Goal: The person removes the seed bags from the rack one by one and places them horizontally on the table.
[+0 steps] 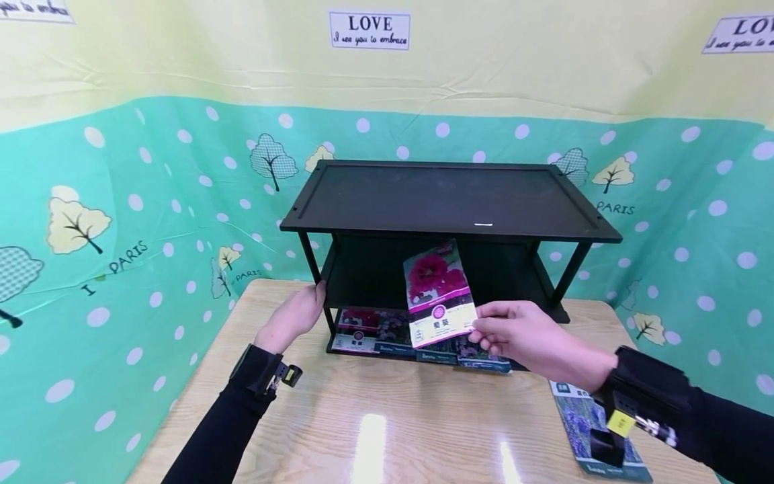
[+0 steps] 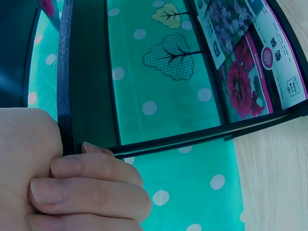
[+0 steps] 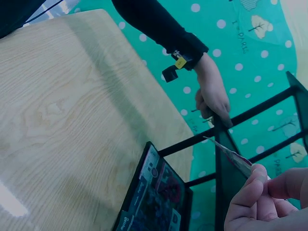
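Observation:
My right hand [image 1: 526, 336] pinches the lower right corner of a flower seed packet [image 1: 440, 296] between thumb and fingers. The packet shows deep pink blooms and a white lower panel, and is held tilted before the middle tier of a black shelf rack [image 1: 453, 198]. In the right wrist view the packet [image 3: 231, 155] appears nearly edge-on. At the rack's left side, my left hand [image 1: 294, 316] grips the edge of the middle tier; its curled fingers [image 2: 96, 199] show in the left wrist view. Several packets lie along the bottom tier, among them a pink-flowered one [image 1: 357, 331] at the left.
A packet with purple flowers [image 1: 583, 420] lies on the wooden table [image 1: 320, 417] at the right, partly under my right wrist. Behind the rack hangs a green and yellow curtain [image 1: 199, 168] with dots and trees. The rack's top board carries a small white mark.

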A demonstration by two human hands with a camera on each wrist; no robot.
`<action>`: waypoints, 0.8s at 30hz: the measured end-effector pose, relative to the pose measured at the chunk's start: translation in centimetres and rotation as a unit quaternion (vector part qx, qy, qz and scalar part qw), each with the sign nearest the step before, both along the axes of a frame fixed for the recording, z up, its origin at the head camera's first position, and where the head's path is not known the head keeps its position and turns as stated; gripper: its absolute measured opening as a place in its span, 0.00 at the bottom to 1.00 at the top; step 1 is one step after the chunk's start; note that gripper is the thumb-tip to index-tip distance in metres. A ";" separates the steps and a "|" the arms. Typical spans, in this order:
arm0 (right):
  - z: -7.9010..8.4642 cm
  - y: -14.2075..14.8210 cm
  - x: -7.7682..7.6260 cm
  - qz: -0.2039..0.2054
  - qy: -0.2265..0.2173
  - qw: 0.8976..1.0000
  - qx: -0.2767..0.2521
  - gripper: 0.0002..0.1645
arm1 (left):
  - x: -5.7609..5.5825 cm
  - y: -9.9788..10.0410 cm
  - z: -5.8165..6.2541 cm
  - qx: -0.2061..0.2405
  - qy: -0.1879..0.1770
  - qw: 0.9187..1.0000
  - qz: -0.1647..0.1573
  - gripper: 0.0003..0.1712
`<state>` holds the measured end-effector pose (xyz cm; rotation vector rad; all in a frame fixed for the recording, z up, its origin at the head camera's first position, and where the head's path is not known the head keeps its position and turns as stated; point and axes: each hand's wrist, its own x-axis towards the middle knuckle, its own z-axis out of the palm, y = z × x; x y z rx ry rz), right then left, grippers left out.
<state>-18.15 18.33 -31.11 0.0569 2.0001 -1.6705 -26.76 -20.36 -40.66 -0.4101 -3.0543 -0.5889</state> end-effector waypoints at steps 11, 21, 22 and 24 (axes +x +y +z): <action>0.8 4.4 2.7 -0.015 0.007 1.000 -0.014 0.29 | 0.1 0.2 0.1 0.048 -0.043 0.997 0.037 0.33; -0.1 8.9 4.3 -0.033 0.003 0.999 -0.039 0.25 | 0.5 0.2 0.0 -0.015 0.050 0.998 -0.033 0.23; -0.2 9.4 4.4 -0.035 0.002 0.998 -0.049 0.23 | 0.6 0.2 0.0 -0.005 0.046 0.999 -0.025 0.24; -0.6 10.7 4.7 -0.038 0.001 0.997 -0.066 0.19 | 0.6 0.2 0.1 -0.018 0.062 0.997 -0.032 0.23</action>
